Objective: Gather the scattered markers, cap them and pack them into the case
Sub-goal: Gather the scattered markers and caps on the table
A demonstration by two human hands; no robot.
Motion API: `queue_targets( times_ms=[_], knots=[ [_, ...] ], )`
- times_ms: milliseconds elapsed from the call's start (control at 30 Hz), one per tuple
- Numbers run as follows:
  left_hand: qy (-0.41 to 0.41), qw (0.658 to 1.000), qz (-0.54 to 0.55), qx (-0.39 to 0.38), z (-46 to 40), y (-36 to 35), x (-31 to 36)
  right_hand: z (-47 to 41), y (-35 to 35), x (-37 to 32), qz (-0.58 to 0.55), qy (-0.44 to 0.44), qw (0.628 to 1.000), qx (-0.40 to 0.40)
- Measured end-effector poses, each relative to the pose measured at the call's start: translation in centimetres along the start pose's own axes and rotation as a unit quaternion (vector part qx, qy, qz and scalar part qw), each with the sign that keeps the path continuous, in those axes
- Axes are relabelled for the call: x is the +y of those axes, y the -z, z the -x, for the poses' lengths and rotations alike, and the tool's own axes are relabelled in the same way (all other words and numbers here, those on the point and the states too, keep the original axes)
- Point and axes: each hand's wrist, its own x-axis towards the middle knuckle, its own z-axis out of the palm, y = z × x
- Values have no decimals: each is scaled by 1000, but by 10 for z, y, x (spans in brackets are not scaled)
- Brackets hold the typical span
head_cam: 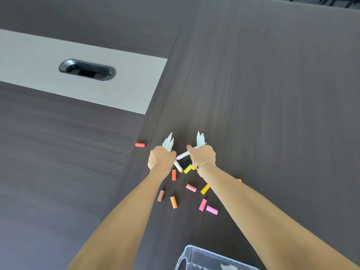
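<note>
Markers with white smooth barrels stand in two bundles, tips up and uncapped. The left hand [161, 157] is curled into a fist around one bundle [168, 143], and the right hand [202, 155] grips the other bundle [200, 139] the same way; a thin bracelet [202, 165] lies on the right wrist. Between both hands two more white markers [182, 156] lie flat on the table [272, 94], crossing near a black cap [184, 163] and a yellow cap [188, 168]. Short cylindrical caps are scattered between the forearms: an orange one [173, 202], a brown one [161, 195], pink ones [211, 209] and a second yellow one [205, 189]. A red cap [140, 144] lies apart, left of the left hand. The table is dark with fine wood grain, with a pale matte strip [39, 61] that holds an oval cable opening [87, 70]. The clear plastic case [196, 258] stands at the bottom edge, near the person.
</note>
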Motion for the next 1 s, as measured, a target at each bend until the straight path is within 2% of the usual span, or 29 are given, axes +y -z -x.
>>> queue_targets(
  times_ms=[300, 433, 600, 767, 900, 1000],
  knots=[
    [-20, 998, -46, 46, 6, -2, 8, -9, -6, -15, 14, -17, 1000, 11],
    [-26, 997, -47, 58, 10, 8, 3, 1, 0, -12, 19, 11, 1000, 7],
    [-36, 999, 8, 10, 20, 17, 8, 17, 32, -1, 12, 64, 998, -14],
    [-55, 994, 65, -70, 57, 6, 13, 34, 79, 50, 39, 74, 996, -19],
    [-76, 985, 56, -147, 93, -12, 19, 50, 119, 96, 54, 72, 995, -50],
    [-94, 981, 27, -167, 121, -31, 19, 61, 133, 128, 69, 71, 992, -72]
  ],
)
